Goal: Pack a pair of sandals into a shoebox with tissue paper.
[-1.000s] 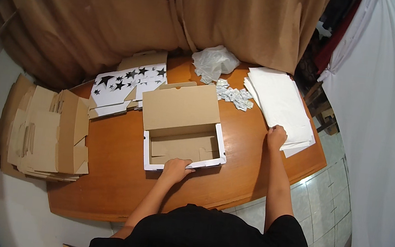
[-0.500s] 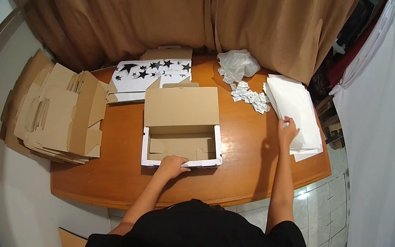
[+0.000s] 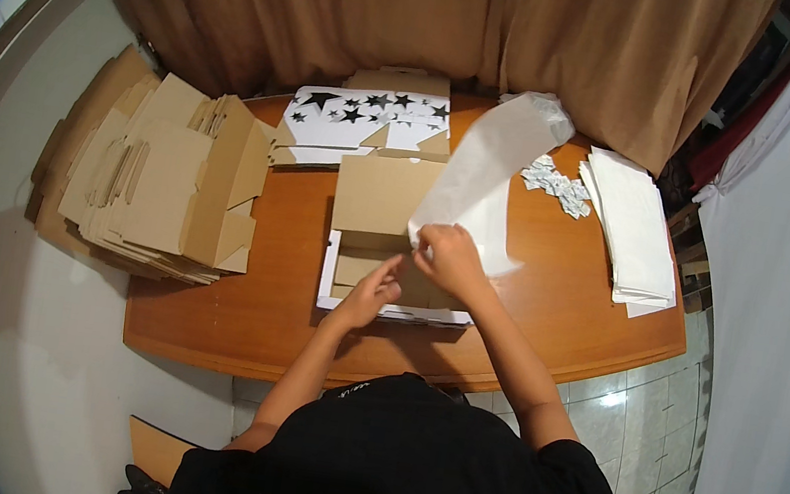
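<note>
Overhead view. The right hand [image 3: 454,260] pinches the lower edge of a thin white tissue-paper sheet [image 3: 483,184], which stands up over the open brown cardboard box with white outer walls [image 3: 388,281] on the orange wooden table [image 3: 547,314]. The left hand [image 3: 370,292], fingers loosely apart, rests at the box's front rim. Likely risks: the flimsy sheet may tear or crease at the pinch, or droop outside the box; 1 steadying hand may let the box slide.
</note>
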A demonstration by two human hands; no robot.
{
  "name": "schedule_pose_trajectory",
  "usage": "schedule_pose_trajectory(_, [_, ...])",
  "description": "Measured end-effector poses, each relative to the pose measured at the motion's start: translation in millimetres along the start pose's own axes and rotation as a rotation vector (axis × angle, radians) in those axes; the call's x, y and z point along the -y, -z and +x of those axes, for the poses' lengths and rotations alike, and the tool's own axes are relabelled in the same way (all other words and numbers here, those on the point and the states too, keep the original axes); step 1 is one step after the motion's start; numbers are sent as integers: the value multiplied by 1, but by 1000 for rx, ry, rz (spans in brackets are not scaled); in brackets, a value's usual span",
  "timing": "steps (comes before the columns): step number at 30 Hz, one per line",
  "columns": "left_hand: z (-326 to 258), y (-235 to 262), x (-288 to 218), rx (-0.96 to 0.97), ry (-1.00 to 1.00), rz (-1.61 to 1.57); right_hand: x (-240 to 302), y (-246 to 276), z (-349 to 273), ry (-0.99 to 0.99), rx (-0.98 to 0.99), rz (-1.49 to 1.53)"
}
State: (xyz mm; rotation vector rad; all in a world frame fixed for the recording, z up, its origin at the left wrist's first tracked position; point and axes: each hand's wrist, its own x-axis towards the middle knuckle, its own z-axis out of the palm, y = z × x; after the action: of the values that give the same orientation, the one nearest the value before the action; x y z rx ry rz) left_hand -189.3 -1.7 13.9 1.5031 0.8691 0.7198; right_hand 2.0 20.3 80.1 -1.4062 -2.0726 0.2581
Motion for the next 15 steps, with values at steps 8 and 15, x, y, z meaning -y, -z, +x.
schedule_pose_trajectory(8, [12,50,3,-130,422,-477,52,-43,-5,-33,350,2])
schedule_pose_trajectory(15, [14,58,27,-263,316,-216,46,-55,-1,-115,364,337])
